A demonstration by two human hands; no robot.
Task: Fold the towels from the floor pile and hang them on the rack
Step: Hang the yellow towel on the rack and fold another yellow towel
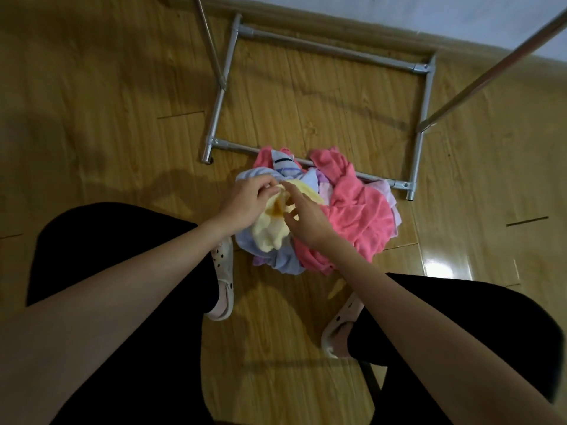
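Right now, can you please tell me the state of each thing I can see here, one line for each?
Pale yellow towel: unfolded, bunched, held by both hands.
Pink terry towel: crumpled in the floor pile, over the rack's base bar.
Light blue towel: crumpled, under the yellow one.
Silver metal rack: standing, no towel seen hung.
Left hand: pinching the yellow towel.
Right hand: gripping the yellow towel.

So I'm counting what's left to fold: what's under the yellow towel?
Under the yellow towel a light blue towel shows, with pink towels beside it. Both hands, left and right, grip the yellow one. Anything deeper in the pile is covered.
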